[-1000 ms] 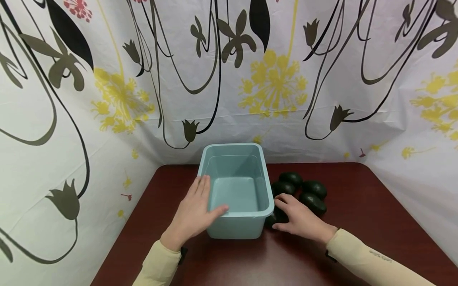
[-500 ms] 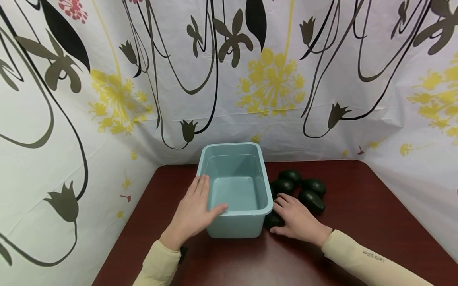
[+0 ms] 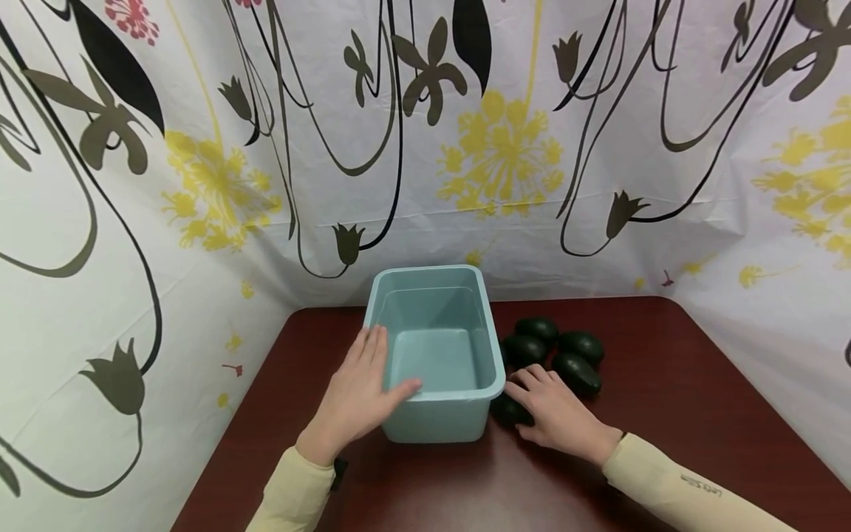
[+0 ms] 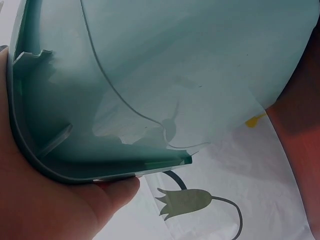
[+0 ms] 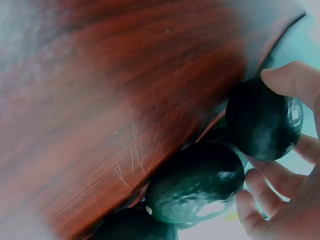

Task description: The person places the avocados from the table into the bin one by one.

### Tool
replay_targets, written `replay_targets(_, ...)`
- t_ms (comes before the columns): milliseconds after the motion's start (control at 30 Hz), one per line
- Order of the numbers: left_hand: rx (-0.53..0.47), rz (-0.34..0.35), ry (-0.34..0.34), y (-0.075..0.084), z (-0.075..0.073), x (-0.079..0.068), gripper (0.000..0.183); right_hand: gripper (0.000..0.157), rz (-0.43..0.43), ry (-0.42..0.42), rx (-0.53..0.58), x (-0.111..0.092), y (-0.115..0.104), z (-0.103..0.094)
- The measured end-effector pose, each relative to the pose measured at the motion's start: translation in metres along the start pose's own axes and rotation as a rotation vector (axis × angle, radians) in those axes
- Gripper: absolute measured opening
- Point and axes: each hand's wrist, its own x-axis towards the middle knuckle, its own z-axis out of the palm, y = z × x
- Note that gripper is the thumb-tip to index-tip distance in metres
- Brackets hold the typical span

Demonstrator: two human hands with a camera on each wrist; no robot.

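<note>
A teal plastic bin (image 3: pixel 488 347) stands with nothing in it at the middle of a dark red table (image 3: pixel 665 414). My left hand (image 3: pixel 372 377) holds its front left corner, fingers along the left rim and thumb hooked over the front rim. In the left wrist view the bin's rim (image 4: pixel 90 172) lies against the palm. My right hand (image 3: pixel 532 403) curls over a dark green avocado (image 3: pixel 507 411) lying by the bin's front right corner. The right wrist view shows that avocado (image 5: pixel 262 125) between thumb and fingers.
Several more avocados (image 3: pixel 577 372) lie in a cluster on the table right of the bin, just beyond the right hand. A flower-printed white sheet (image 3: pixel 465 148) walls in the table at the back and both sides.
The right hand has slid a little left and nearer, and its fingers have closed round the avocado by the bin. The left hand and the bin have stayed put.
</note>
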Motion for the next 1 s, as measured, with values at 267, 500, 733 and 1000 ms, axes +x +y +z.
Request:
replay_targets(267,-0.014,-0.013,-0.012,-0.001,0.002,0.0,0.108,0.079,0.027,-0.013,0.107,0.004,-0.002,0.004)
replay_targets(500,-0.013,-0.02,-0.024,0.001,0.002,-0.001,0.108,0.074,0.15,-0.041,0.25,0.003,-0.003,0.005)
replay_targets(733,0.005,-0.016,-0.023,0.001,0.0,-0.001,0.108,0.07,0.262,-0.007,0.364,0.0,0.0,-0.002)
replay_targets(1000,0.013,-0.014,-0.021,0.001,-0.001,0.0,0.108,0.07,0.293,0.048,0.397,-0.002,0.007,-0.011)
